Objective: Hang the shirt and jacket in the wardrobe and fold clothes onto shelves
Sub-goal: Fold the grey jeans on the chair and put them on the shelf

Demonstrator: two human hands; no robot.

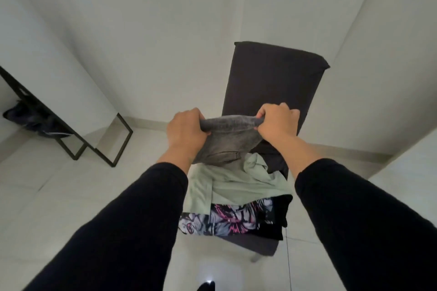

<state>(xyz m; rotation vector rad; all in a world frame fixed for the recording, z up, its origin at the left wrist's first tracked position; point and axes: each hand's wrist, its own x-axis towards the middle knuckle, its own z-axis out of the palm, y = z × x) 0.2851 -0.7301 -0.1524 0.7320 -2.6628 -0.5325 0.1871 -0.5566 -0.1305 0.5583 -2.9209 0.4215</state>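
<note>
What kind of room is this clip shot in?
Likely a sparsely furnished room in a home: plain white walls, pale tiled floor, a dark chair piled with clothes, and a black-framed stand. No wardrobe shows.

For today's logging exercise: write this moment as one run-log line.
hands: left and right both grip grey jeans | jeans: lifted above chair | pile: green garment, patterned garment

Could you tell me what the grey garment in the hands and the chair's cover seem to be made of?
The grey garment looks like washed denim, probably jeans: mottled, faded grey weave with a stitched pocket seam. The chair cover looks like a matte dark-grey woven fabric, smooth and stretched tight over the backrest; the exact fibre cannot be told.
</note>
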